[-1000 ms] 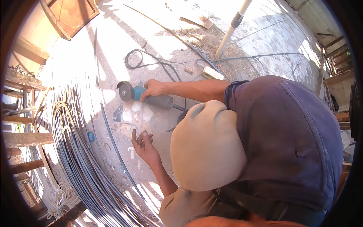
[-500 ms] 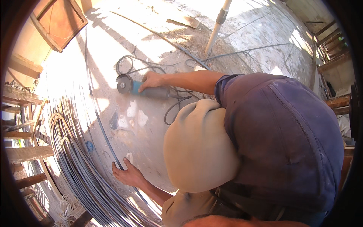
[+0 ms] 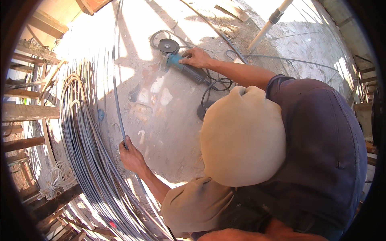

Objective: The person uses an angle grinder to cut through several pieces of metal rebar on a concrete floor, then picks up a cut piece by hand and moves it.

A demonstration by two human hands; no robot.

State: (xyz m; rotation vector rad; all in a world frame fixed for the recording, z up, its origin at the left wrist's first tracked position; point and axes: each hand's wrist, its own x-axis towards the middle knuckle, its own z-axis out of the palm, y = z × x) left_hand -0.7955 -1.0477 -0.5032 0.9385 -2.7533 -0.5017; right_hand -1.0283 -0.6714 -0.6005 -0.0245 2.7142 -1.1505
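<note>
Neither of my hands can be made out. A strip of bare skin crosses the lower edge; which part of the body it is, I cannot tell. A co-worker in a dark shirt and a beige cloth head covering bends low in front of me. The co-worker's right hand rests around the teal and black angle grinder, its cutting disc turned upward. With the left hand, the co-worker grips a long thin steel bar.
Bent steel bars lie bundled along the left. Beyond them are wooden beams and a coil of pale rope. The grinder's black cord loops over the dusty floor. A pale post stands at the far right.
The co-worker's left hand, earlier spread at the bar, now closes around it. The grinder's body has tilted, its disc end rising. The whole view has shifted.
</note>
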